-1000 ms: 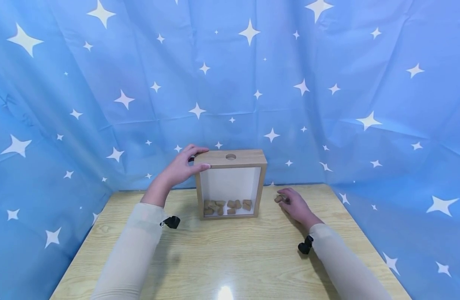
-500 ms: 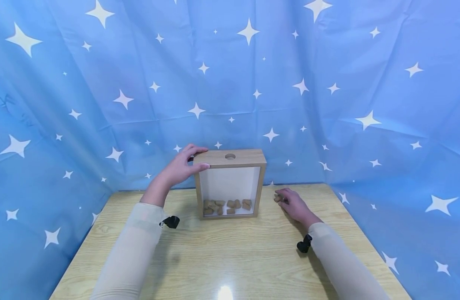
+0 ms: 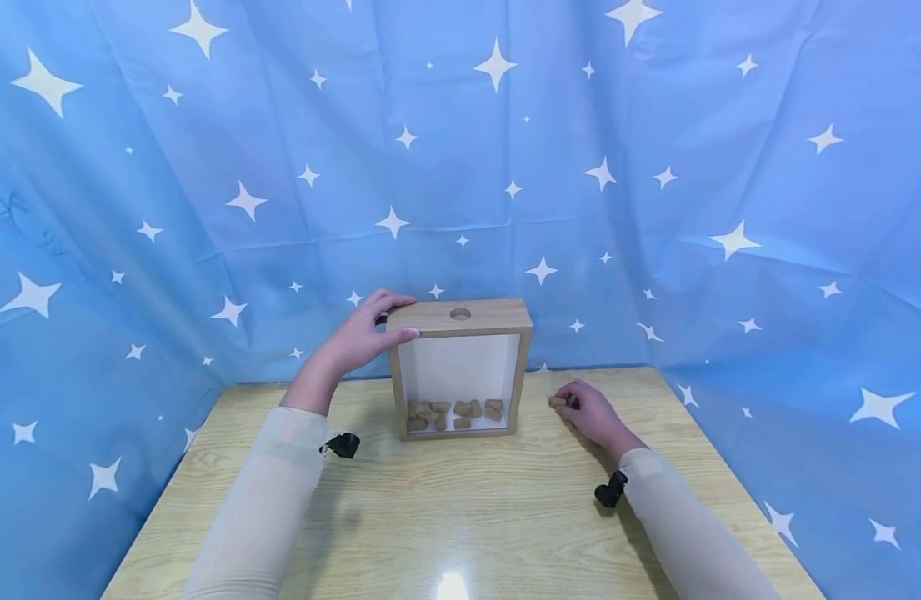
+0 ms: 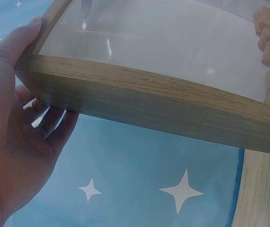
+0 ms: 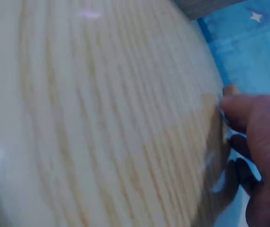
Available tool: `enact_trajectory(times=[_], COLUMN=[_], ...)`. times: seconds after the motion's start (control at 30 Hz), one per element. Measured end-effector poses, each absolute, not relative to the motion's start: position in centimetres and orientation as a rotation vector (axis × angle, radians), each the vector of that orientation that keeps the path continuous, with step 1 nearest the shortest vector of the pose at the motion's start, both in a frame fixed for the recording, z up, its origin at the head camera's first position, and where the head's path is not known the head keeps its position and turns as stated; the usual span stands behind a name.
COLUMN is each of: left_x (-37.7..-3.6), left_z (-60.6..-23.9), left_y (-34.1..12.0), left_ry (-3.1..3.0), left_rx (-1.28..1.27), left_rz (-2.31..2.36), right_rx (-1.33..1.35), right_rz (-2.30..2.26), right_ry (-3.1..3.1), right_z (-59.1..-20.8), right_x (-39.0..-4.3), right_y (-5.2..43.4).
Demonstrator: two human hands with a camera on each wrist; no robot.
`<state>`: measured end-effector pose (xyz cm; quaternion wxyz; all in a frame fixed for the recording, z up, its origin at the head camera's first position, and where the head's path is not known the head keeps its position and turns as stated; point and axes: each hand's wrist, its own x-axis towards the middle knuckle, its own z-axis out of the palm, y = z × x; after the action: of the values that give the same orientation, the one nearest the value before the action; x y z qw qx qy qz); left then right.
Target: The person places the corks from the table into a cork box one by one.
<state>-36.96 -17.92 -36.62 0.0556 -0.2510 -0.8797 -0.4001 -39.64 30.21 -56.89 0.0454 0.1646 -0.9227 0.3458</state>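
Observation:
A wooden frame box (image 3: 460, 367) with a clear front and a round hole (image 3: 460, 314) in its top stands upright at the back of the table. Several corks (image 3: 454, 413) lie on its floor. My left hand (image 3: 366, 333) grips the box's top left corner, thumb on the front edge and fingers behind (image 4: 16, 137). My right hand (image 3: 589, 410) rests on the table to the right of the box and pinches a single cork (image 3: 557, 402) in its fingertips. The right wrist view is blurred; it shows that hand (image 5: 258, 151) low over the table.
The light wooden table (image 3: 460, 517) is backed and flanked by a blue star-printed curtain (image 3: 655, 167) that hangs close on three sides. A black wrist camera (image 3: 344, 444) sits on each sleeve.
My right hand has drawn slightly back and down on the table with the cork in its fingertips. The left hand and the box have stayed put.

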Motion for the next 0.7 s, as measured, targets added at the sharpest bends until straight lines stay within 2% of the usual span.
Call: enact_trajectory(times=[0.23, 0.7], left_x=[-36.9, -37.1], left_z=[-36.6, -36.9], left_y=[-17.8, -17.9], left_ry=[-2.666, -2.663], left_rx=[-0.767, -0.767], left_rz=[-1.229, -1.228], right_rx=[0.392, 0.327], right_rz=[1.325, 1.353], right_ry=[-2.775, -2.639], right_z=[-56.1, -52.3], right_x=[-39.0, -37.9], right_y=[30.4, 30.0])
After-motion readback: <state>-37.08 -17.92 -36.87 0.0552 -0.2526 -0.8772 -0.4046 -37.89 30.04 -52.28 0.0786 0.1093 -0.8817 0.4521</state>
